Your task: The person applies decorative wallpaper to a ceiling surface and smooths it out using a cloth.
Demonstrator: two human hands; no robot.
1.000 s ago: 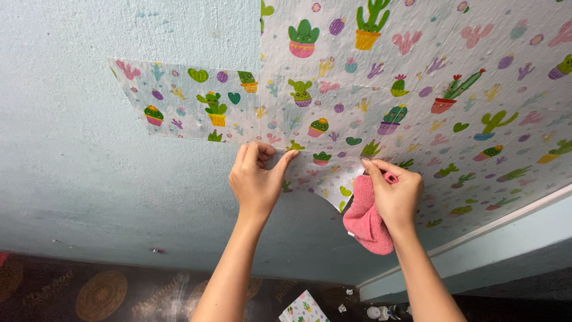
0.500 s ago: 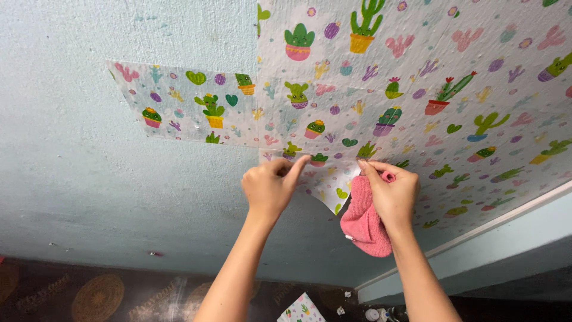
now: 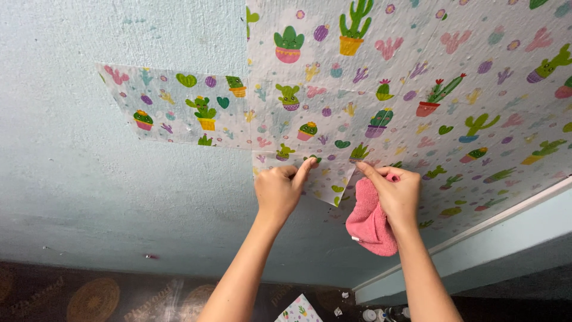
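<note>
A small sheet (image 3: pixel 325 182) of cactus-printed paper is held flat against the pale blue wall (image 3: pixel 89 197), just below the larger printed paper (image 3: pixel 417 89) already covering the upper right of the wall. The sheet lies between the two hands, its left edge under the left hand (image 3: pixel 279 192) and its right edge under the right hand (image 3: pixel 396 194). The left hand is loosely curled, with its forefinger stretched up and pressed on the sheet's upper left part; nothing is enclosed in it. The right hand is mostly closed around a pink cloth (image 3: pixel 369 223), which hangs down from the palm, while its forefinger and thumb are pinched at the sheet's upper right corner. A narrower printed strip (image 3: pixel 179 110) is seen stuck to the wall further left, well apart from both hands. A pale ledge (image 3: pixel 476 250) runs slantwise at the lower right. Below, a dark floor (image 3: pixel 89 298) with round patterns is seen, and a scrap of printed paper (image 3: pixel 300 311) lies on it between the forearms.
</note>
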